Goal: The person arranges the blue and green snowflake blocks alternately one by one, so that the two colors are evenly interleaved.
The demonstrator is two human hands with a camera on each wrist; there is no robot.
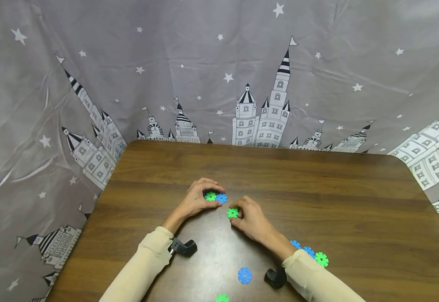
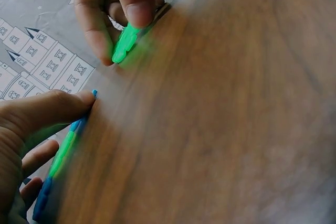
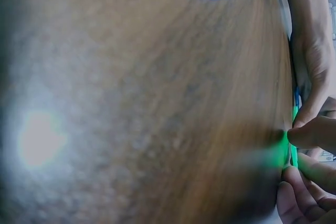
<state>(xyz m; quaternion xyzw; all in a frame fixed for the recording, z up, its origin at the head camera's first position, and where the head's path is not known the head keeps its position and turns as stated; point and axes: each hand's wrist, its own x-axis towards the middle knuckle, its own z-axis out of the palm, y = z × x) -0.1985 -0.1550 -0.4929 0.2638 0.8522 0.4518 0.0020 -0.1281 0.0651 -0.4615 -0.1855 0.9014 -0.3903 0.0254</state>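
Note:
My left hand point(image 1: 196, 200) curves round a short row of notched plastic discs on the table, with thumb and fingers at its edges. In that row a green disc point(image 1: 210, 196) lies next to a blue disc point(image 1: 222, 198), and more blue shows at the left end, partly covered by the hand. In the left wrist view the row's green disc point(image 2: 63, 153) appears edge-on, low against the wood. Just to the right, my right hand point(image 1: 253, 220) pinches a single green disc point(image 1: 232, 213) between thumb and fingers. That green disc point(image 2: 125, 44) is tilted, close over the tabletop.
Beside the right forearm lie a blue disc point(image 1: 308, 252) and a green disc point(image 1: 321, 259), with another blue one partly hidden. Nearer me are a loose blue disc point(image 1: 245, 275) and a green disc point(image 1: 222, 298). A printed grey curtain point(image 1: 189, 50) hangs behind the wooden table point(image 1: 355, 201).

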